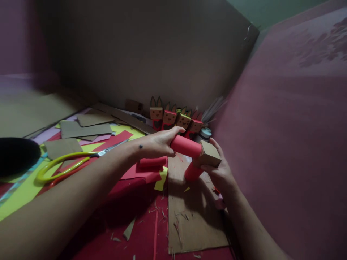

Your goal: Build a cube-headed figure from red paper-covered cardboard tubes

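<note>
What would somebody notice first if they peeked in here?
Probably the bright red tube in the middle, gripped by the left hand, with its end against a small cardboard box in the right hand. Behind them, four box-headed figures with pointed ears stand in a row. Off to the left, big scissors with yellow and orange handles lie among paper and cardboard pieces.

Dim light leaves the wall (151, 50) murky. Soft shadows spread toward the red surface's (146, 225) near edge.
</note>
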Action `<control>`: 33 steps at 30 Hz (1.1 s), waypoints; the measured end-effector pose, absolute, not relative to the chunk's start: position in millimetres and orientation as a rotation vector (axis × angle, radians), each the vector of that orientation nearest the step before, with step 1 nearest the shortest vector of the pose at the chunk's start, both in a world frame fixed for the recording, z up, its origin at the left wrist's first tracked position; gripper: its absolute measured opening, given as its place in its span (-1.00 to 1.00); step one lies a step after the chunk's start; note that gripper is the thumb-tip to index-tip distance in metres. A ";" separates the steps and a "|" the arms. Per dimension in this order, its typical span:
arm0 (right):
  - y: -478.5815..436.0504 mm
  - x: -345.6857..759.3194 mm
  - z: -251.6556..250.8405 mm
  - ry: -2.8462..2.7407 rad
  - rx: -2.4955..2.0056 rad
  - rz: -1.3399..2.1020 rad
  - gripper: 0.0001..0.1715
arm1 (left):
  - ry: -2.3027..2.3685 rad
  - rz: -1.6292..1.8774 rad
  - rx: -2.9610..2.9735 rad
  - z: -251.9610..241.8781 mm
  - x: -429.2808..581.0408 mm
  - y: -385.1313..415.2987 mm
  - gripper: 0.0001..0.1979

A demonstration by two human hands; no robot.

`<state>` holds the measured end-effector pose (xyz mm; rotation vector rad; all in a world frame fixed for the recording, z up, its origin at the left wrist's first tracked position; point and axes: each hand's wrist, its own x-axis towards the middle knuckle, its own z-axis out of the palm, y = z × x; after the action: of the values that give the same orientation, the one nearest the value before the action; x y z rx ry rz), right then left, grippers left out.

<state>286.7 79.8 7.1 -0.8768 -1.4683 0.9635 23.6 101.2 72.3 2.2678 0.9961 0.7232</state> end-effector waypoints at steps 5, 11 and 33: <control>77.0 283.0 11.0 -1.434 -0.893 0.971 0.19 | 0.996 0.731 2.192 74.5 22.8 100.0 -0.22; 76.4 282.6 12.3 -1.452 -0.888 0.979 0.18 | 1.041 0.727 2.225 76.1 23.0 100.0 -0.34; 72.0 278.0 15.6 -1.408 -0.906 0.980 0.19 | 1.106 0.686 2.254 73.6 26.5 99.0 -0.43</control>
<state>278.0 72.0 15.6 -0.9063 -1.4083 0.9797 26.5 99.0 73.6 2.2536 1.1058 0.6863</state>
